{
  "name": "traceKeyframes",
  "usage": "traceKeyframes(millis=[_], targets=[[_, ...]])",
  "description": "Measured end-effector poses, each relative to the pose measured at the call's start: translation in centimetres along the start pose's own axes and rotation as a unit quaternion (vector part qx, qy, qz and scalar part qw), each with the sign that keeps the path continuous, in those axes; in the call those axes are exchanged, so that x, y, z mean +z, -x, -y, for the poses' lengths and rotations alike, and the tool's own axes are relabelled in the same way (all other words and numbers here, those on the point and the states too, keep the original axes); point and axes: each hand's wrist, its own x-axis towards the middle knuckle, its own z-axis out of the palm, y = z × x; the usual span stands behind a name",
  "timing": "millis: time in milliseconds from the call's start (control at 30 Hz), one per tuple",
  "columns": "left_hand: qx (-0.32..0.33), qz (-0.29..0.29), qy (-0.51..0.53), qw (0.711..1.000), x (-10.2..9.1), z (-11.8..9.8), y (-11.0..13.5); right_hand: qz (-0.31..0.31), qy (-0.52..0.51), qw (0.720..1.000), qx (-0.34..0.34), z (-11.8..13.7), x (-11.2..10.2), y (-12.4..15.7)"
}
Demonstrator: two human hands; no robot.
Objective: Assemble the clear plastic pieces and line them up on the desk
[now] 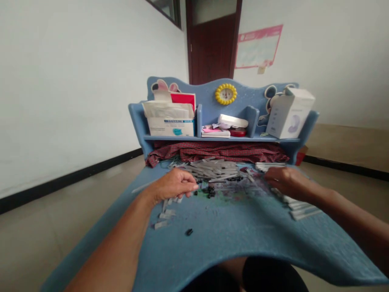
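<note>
My left hand is over the left middle of the blue table, thumb and fingertips pressed together. Whatever they pinch is too small to tell. Small black pieces lie just right of its fingertips, with short translucent caps below the hand. My right hand, slightly blurred, is closed above a row of white pen-like tubes; its fingertips are hidden, so I cannot see what it grips. Between and beyond the hands is a pile of translucent grey pen-like tubes.
A single black piece lies near the table's front. Behind the pile, a red checked cloth is bunched under a blue shelf. The shelf bears a mask box, a white carton and a yellow-rimmed clock.
</note>
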Motion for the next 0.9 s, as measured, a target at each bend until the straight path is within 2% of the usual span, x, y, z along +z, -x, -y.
traceKeyframes(millis=[67, 133, 267, 400, 533, 700, 900], targets=[[-0.004, 0.012, -0.006, 1.000, 0.1, 0.1, 0.1, 0.010, -0.062, 0.994, -0.093, 3.7, -0.5, -0.6], [-0.005, 0.017, -0.013, 1.000, 0.2, 0.2, 0.1, 0.026, -0.090, 0.983, -0.155, 7.2, -0.7, -1.2], [-0.007, -0.003, -0.024, 1.000, 0.1, 0.5, 0.0, 0.049, -0.110, 0.969, -0.215, 12.3, -0.4, -2.5], [0.005, -0.071, -0.077, 0.995, -0.2, 1.1, -0.2, 0.064, -0.107, 0.958, -0.259, 15.6, -0.1, -3.5], [0.034, -0.125, -0.164, 0.978, -0.6, 1.9, -0.5, 0.092, -0.086, 0.953, -0.275, 17.6, 0.0, -4.4], [0.067, -0.164, -0.267, 0.947, -0.8, 2.6, -0.6, 0.106, -0.073, 0.961, -0.244, 18.0, 0.5, -5.4], [0.022, -0.190, -0.385, 0.903, 0.2, 3.0, -1.1, 0.126, -0.060, 0.966, -0.219, 17.5, 0.7, -5.8]])
